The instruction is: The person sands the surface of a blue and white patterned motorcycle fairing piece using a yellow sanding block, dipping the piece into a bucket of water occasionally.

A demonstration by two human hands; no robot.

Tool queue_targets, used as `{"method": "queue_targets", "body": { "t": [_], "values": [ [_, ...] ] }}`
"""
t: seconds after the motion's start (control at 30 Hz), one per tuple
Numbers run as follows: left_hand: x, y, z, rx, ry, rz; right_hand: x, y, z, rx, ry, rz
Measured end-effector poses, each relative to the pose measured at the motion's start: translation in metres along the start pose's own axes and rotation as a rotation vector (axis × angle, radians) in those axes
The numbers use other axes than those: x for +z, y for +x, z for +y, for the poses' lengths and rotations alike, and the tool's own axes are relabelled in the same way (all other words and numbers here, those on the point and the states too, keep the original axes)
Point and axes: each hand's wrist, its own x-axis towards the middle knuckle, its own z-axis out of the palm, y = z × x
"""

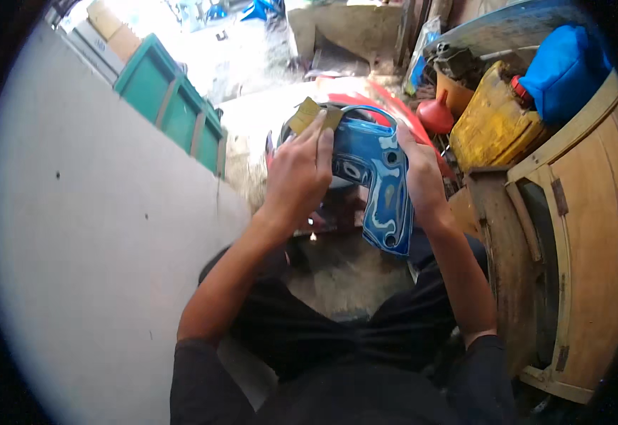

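Dark shirt (pixel 366 393) nearest, left hand (pixel 299 164) holds a yellow sheet (pixel 305 115) under bunched fingers at the blue panel's (pixel 387 191) far left end, right hand (pixel 424 173) pinches its right edge beyond the lap (pixel 351 347); light, even strokes should suit.

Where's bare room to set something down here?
Apparently bare: the ground between the trouser legs, below the blue panel, and the glaring floor right of the green panels. Crowded: the right side, with red funnel, yellow jerrycan and wooden panel.
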Motion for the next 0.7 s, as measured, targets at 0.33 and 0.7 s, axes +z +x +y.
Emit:
{"method": "queue_targets", "body": {
  "t": [0.33, 0.7],
  "values": [
    [0.027, 0.043, -0.006, 0.321, 0.178, -0.200, -0.029, 0.004, 0.015, -0.114, 0.165, 0.238],
    [0.037, 0.052, -0.002, 0.443, 0.015, -0.231, -0.031, -0.001, 0.013, -0.057, 0.306, 0.272]
  ]
}}
